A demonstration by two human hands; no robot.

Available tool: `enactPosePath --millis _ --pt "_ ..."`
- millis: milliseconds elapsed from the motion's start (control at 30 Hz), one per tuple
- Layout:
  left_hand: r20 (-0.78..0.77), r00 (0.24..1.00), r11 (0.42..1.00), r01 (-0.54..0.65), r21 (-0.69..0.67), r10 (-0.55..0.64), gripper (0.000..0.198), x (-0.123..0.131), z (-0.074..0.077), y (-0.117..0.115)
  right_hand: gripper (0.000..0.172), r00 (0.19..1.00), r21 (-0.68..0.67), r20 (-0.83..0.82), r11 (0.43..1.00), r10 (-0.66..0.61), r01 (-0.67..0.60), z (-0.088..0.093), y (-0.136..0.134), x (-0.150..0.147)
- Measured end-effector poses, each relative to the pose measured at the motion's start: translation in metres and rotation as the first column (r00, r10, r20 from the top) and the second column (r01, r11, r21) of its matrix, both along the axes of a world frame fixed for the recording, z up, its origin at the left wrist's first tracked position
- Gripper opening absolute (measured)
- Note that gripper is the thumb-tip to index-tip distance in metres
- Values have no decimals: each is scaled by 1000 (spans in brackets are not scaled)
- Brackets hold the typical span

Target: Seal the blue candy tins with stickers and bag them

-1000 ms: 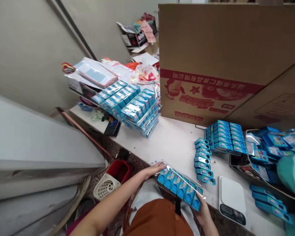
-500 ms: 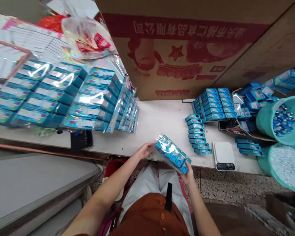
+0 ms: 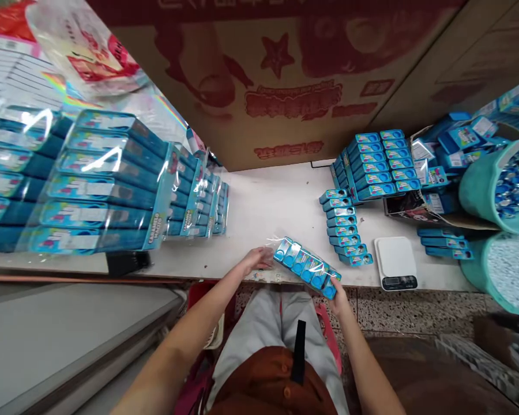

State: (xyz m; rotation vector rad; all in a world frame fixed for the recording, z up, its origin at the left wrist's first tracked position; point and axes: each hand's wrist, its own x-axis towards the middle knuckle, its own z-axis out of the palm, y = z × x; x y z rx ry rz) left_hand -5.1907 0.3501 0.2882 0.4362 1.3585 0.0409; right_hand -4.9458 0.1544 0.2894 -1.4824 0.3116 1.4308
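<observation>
while curled round the pack, fingers

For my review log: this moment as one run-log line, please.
left hand: grips wrap end | right hand: grips other end | item: bagged blue boxes, over front edge of table | nearby: scale

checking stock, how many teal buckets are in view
2: upper bucket at the right edge, with shiny blue pieces; lower bucket beside it, closer to the camera. More may be hidden.
</observation>
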Motion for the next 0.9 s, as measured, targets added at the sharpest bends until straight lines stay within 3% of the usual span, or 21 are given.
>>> enactPosePath --millis 267,433,567,633,733,900 --pt "-64 994 994 95 46 -92 23 -4 -11 50 54 1000 -8 17 1000 5 -5 -7 -36 22" --pt "-101 979 978 188 85 -180 28 8 -7 98 48 992 -16 43 993 -118 118 -4 -49 18" --pt "-160 975 976 178 123 -157 27 17 -5 139 47 984 -9 55 985 -169 170 -3 -53 7" --pt "-188 978 983 122 137 -95 23 18 -4 155 46 979 -15 66 980 -195 197 -3 -57 3" --pt "-208 970 980 -93 176 129 22 15 -2 174 45 966 -22 73 968 -247 249 -4 -66 -3" --pt "-218 877 884 -355 304 428 35 9 -2 177 46 908 27 22 908 -418 417 -10 -74 -19"
